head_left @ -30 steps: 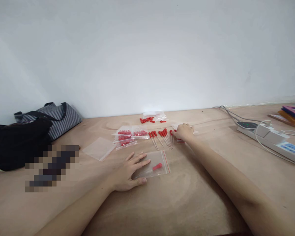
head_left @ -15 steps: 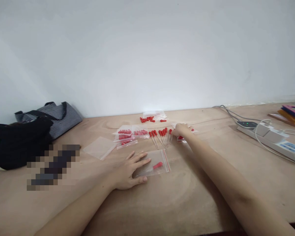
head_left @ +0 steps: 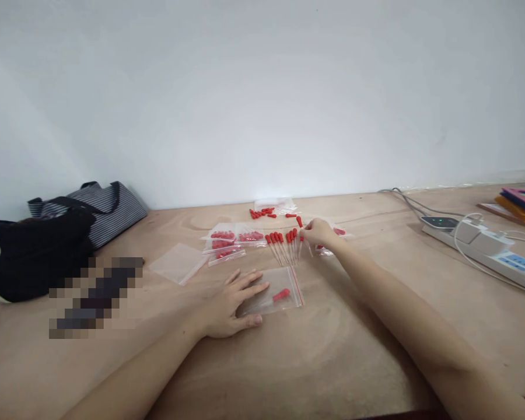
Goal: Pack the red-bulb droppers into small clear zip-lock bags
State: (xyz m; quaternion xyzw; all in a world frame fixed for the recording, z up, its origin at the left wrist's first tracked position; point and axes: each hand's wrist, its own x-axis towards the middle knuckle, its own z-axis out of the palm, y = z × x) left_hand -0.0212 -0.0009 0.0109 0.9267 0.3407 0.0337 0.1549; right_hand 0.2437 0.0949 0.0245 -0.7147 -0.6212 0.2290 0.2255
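Note:
My left hand (head_left: 228, 305) lies flat on the wooden table (head_left: 359, 350), fingers spread over the left edge of a clear zip bag (head_left: 276, 297) that holds one red-capped dropper. My right hand (head_left: 318, 233) reaches farther back and pinches one red-capped dropper (head_left: 300, 223), lifted at the right end of a row of several droppers (head_left: 283, 242) lying side by side. Small bags filled with red caps (head_left: 233, 239) sit to the left of that row.
An empty clear bag (head_left: 177, 263) lies to the left. Loose red caps (head_left: 262, 213) and another bag sit near the wall. Dark and striped bags (head_left: 56, 233) are at far left. A power strip with cables (head_left: 481, 245) and coloured books (head_left: 520, 204) are at right.
My right hand has drawn slightly left and back and raised one dropper out of the row. My left hand has stayed on the bag.

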